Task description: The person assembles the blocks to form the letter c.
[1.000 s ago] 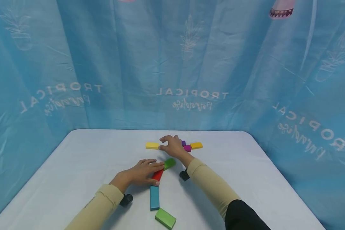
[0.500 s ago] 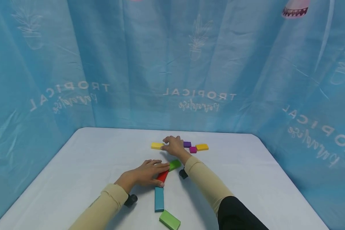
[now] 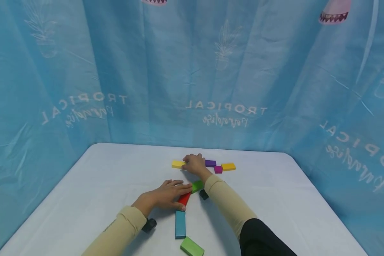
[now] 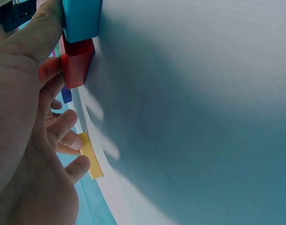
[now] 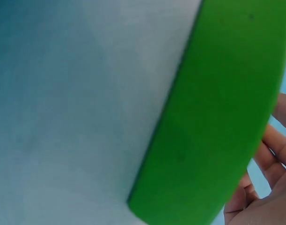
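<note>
In the head view my left hand (image 3: 169, 195) lies against a red block (image 3: 184, 198), fingers extended, with the index at its far end and the thumb at its near end. A blue block (image 3: 180, 224) continues the line toward me, and a bright green block (image 3: 197, 186) adjoins the far end of the red one. Toward the back, my right hand (image 3: 195, 165) curls its thumb and index finger round the right end of a yellow block (image 3: 178, 164). The green block (image 5: 213, 117), with a curved edge, fills much of the right wrist view.
Right of the right hand lie a purple block (image 3: 210, 163), a magenta block (image 3: 218, 169) and an orange-yellow block (image 3: 228, 166). A light green block (image 3: 192, 246) lies nearest me. A blue curtain (image 3: 198, 78) hangs behind the white table (image 3: 275, 199).
My right hand has shifted slightly left over the yellow block's end, showing more of the purple block. The left hand keeps its place at the red block. The whole view has swung a little.
</note>
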Demonstrator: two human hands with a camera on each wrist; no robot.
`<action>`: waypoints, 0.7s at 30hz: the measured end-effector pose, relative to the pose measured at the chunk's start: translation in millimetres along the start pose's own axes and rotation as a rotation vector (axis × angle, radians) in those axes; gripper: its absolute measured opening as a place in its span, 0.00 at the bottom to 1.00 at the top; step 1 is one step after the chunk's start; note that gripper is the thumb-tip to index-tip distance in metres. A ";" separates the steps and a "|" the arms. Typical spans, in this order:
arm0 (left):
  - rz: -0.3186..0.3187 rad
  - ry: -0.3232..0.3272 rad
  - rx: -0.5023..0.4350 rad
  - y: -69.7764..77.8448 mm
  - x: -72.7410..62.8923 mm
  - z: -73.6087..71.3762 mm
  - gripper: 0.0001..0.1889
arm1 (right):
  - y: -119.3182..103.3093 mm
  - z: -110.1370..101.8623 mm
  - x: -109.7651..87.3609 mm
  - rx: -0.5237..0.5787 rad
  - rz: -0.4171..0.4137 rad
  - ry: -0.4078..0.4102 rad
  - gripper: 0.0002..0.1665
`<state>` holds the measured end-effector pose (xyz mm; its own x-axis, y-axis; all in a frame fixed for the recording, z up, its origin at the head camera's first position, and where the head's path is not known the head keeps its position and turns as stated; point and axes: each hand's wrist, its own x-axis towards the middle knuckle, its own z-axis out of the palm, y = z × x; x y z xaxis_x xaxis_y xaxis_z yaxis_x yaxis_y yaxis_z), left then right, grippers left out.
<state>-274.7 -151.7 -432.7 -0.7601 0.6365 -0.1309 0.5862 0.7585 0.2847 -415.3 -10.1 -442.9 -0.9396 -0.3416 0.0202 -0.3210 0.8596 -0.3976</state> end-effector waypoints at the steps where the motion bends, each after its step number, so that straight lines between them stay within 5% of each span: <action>1: -0.002 -0.001 0.006 0.6 -0.2 0.3 0.39 | 0.4 0.8 0.1 -0.008 -0.002 -0.004 0.22; 16: -0.020 -0.012 0.045 1.9 2.3 3.3 0.39 | 6.5 -1.9 -5.1 0.030 -0.007 -0.006 0.19; 21: -0.023 -0.006 0.056 -0.8 0.9 1.8 0.39 | 7.5 -11.4 -11.2 0.055 -0.065 0.032 0.17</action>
<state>-275.3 -151.5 -434.8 -0.7719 0.6194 -0.1430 0.5833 0.7796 0.2282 -408.5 4.5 -435.6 -0.9208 -0.3825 0.0768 -0.3750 0.8136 -0.4444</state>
